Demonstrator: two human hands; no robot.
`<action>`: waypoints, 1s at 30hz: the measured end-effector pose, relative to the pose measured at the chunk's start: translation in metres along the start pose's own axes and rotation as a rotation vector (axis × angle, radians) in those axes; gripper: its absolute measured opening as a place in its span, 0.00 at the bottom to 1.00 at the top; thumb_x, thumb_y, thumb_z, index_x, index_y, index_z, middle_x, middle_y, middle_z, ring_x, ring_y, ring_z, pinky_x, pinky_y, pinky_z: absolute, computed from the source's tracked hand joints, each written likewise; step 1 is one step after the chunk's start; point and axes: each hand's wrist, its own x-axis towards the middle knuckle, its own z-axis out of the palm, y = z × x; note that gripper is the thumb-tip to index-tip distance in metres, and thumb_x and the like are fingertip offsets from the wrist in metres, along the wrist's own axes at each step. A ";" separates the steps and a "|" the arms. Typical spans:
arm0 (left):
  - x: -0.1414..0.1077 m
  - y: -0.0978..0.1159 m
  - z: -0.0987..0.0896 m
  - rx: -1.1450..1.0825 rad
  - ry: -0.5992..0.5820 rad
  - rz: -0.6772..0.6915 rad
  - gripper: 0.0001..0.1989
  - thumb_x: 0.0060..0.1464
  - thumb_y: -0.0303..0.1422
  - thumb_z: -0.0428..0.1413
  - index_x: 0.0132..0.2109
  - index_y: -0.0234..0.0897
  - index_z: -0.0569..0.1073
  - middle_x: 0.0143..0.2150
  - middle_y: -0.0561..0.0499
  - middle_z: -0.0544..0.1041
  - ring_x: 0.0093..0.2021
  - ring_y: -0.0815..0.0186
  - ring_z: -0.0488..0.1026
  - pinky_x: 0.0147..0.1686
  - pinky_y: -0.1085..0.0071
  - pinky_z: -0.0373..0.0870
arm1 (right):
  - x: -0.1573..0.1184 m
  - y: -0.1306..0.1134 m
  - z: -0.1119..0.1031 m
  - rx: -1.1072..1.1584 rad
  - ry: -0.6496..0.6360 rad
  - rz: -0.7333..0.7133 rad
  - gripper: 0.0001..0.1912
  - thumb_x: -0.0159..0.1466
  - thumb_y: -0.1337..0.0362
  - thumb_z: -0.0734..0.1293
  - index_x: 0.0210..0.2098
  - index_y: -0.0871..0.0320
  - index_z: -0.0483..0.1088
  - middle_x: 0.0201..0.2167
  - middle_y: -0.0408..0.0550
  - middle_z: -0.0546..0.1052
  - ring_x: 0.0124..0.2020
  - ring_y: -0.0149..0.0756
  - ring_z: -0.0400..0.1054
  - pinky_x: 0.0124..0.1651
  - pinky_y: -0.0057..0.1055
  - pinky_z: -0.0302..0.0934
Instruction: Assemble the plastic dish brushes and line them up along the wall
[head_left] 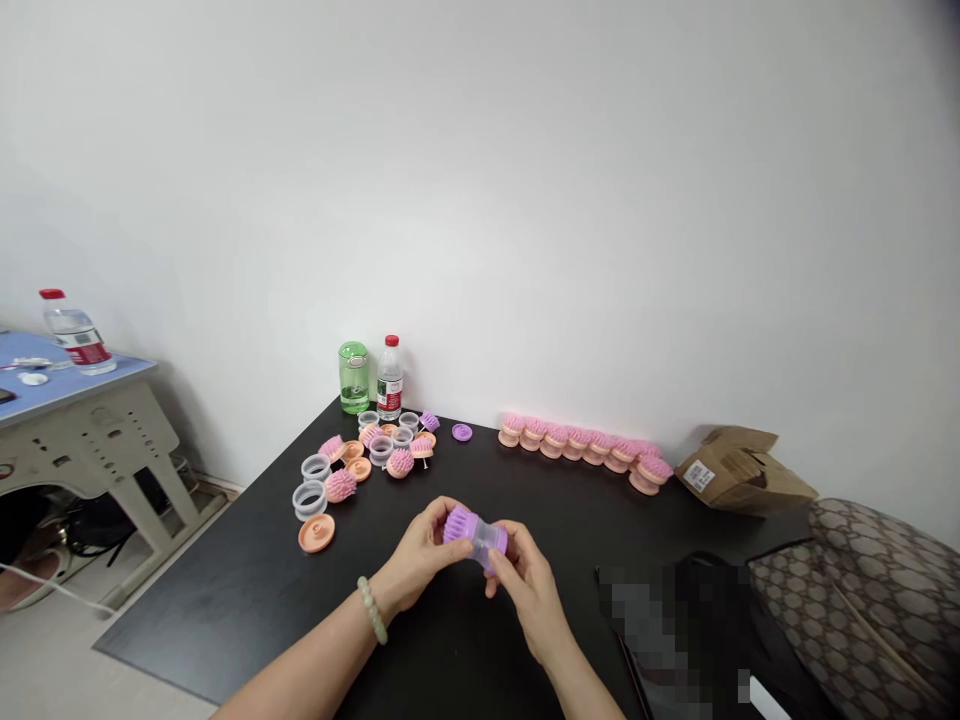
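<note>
Between my two hands, above the black table, is a purple scrubber brush with soft bristles on its left end, a clear middle section and a purple base on its right. My left hand grips the bristled end, with a beaded bracelet on that wrist. My right hand is closed around the base end. Left of my hands lie loose parts: several clear rings, pink bristle heads and peach round bases. Farther back are a purple bristle head and a purple disc.
A row of pink brushes stands along the wall. A green bottle and a red-capped water bottle are at the back corner. On the right are a cardboard box and a patterned bag. A blue desk stands at left.
</note>
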 end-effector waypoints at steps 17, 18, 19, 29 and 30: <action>0.001 0.003 -0.003 -0.006 -0.103 0.046 0.36 0.37 0.40 0.73 0.54 0.41 0.70 0.47 0.48 0.70 0.45 0.61 0.68 0.46 0.67 0.64 | 0.002 0.002 0.001 0.283 -0.046 0.245 0.24 0.61 0.42 0.67 0.31 0.58 0.66 0.18 0.39 0.69 0.15 0.25 0.60 0.14 0.20 0.56; 0.000 0.003 -0.001 -0.024 -0.101 0.019 0.36 0.38 0.41 0.73 0.55 0.41 0.70 0.46 0.48 0.71 0.45 0.61 0.69 0.45 0.67 0.64 | 0.002 0.001 0.000 0.244 -0.034 0.197 0.23 0.61 0.43 0.68 0.34 0.58 0.67 0.20 0.39 0.70 0.18 0.25 0.61 0.16 0.21 0.58; -0.001 0.004 0.000 -0.026 -0.102 0.002 0.35 0.40 0.43 0.72 0.53 0.39 0.70 0.44 0.49 0.71 0.43 0.62 0.69 0.44 0.68 0.64 | 0.001 0.000 -0.001 0.194 -0.026 0.148 0.22 0.61 0.45 0.69 0.37 0.58 0.68 0.22 0.40 0.70 0.20 0.26 0.63 0.19 0.22 0.61; 0.003 0.002 -0.009 0.174 -0.158 0.119 0.29 0.37 0.38 0.73 0.47 0.38 0.75 0.41 0.50 0.70 0.38 0.65 0.67 0.37 0.70 0.63 | 0.001 0.006 -0.001 0.164 -0.039 0.210 0.26 0.60 0.39 0.67 0.34 0.59 0.68 0.18 0.40 0.70 0.15 0.26 0.61 0.14 0.20 0.56; 0.003 0.001 -0.011 0.211 -0.169 0.156 0.28 0.38 0.38 0.73 0.47 0.38 0.75 0.42 0.49 0.70 0.39 0.63 0.67 0.38 0.70 0.63 | 0.002 0.007 0.000 0.188 -0.047 0.261 0.28 0.59 0.38 0.66 0.31 0.59 0.67 0.16 0.40 0.69 0.13 0.25 0.59 0.12 0.19 0.53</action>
